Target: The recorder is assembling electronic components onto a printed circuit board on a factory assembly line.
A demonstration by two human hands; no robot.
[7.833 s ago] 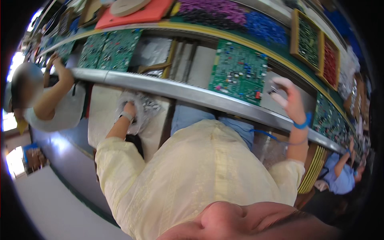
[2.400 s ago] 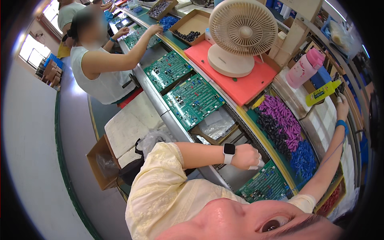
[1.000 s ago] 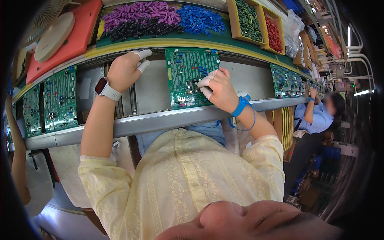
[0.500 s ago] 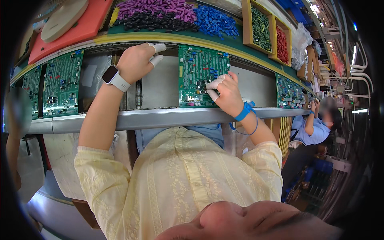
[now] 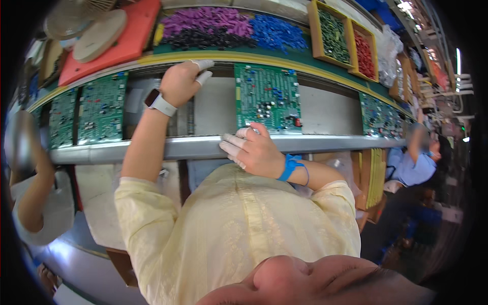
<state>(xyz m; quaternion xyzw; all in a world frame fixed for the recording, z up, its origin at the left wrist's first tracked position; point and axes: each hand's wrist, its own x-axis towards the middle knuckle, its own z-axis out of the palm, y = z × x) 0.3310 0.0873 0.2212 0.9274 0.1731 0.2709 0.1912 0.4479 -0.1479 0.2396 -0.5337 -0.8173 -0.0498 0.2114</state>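
Observation:
A green circuit board (image 5: pixel 267 94) covered with small components lies on the conveyor in front of me. My left hand (image 5: pixel 183 84), with white finger cots and a watch on the wrist, rests at the far rail left of that board. Its thumb and index finger are apart with nothing visible between them. Over the near metal rail (image 5: pixel 198 148), just below the board's front edge, my right hand (image 5: pixel 254 151) is open, fingers stretched leftward in pale cots. A blue wrist strap (image 5: pixel 290 168) circles that wrist. One fingertip overlaps the board's edge; whether it touches, I cannot tell.
More circuit boards (image 5: pixel 103 109) lie to the left and others (image 5: pixel 384 118) to the right. Beyond the far rail are heaps of purple (image 5: pixel 203 21), black (image 5: pixel 206 40) and blue parts (image 5: pixel 278 33), plus yellow-edged bins of green (image 5: pixel 333 38) and red parts (image 5: pixel 363 56). People sit at both sides.
My right hand has left the board's components and drawn back toward me to the near rail, its fingers opening out. My left hand remains by the far rail. The whole view has shifted slightly.

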